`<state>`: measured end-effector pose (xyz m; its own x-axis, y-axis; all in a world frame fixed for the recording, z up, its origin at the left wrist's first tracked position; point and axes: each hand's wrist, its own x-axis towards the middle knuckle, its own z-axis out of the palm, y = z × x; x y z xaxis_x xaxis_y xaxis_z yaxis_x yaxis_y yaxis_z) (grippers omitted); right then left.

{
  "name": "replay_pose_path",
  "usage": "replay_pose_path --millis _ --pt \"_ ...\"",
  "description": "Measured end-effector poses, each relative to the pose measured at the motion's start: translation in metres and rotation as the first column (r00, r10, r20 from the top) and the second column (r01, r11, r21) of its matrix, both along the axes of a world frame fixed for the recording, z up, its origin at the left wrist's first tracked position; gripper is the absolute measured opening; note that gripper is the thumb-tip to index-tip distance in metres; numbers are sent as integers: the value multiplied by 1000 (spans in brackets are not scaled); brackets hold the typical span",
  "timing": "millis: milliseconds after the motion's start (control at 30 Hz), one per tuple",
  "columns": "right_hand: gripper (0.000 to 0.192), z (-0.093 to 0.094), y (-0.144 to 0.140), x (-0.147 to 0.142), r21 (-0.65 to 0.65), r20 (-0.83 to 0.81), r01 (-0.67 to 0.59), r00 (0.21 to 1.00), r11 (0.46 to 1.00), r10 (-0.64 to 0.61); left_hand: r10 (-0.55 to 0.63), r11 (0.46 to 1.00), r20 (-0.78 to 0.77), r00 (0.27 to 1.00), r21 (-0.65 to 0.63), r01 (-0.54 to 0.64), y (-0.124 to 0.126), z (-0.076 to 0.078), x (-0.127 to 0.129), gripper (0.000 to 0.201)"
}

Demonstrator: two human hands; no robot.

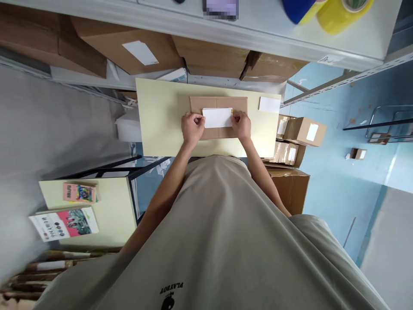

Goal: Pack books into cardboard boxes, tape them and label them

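A flat brown cardboard box lies on a pale yellow table in front of me. A white label rests on top of the box. My left hand pinches the label's left edge and my right hand pinches its right edge, fingers pressed down on the box. Another white label lies on the table to the right of the box.
Large cardboard boxes sit on a shelf behind the table. Small labelled boxes are stacked at the right on the blue floor. A lower side table at the left holds booklets. Tape rolls rest on the upper shelf.
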<state>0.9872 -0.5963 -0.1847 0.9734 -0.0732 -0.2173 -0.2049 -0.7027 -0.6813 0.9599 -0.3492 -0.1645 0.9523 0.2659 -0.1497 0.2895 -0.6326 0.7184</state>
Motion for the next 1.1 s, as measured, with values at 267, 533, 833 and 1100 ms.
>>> replay_pose_path --millis 267,533,833,1100 --pt "9 7 4 2 -127 -92 26 995 992 -38 -2 997 -21 1000 72 4 0 -11 -5 8" --pt "64 20 39 -28 -230 11 -454 883 861 469 -463 886 94 881 34 462 -27 -6 -11 65" --pt "81 22 21 -37 -308 -17 -451 883 838 469 -472 865 -105 876 141 483 -15 -1 -28 87" --pt "73 25 46 -42 -301 -29 -612 773 732 634 -465 846 -183 866 198 496 -16 8 -24 79"
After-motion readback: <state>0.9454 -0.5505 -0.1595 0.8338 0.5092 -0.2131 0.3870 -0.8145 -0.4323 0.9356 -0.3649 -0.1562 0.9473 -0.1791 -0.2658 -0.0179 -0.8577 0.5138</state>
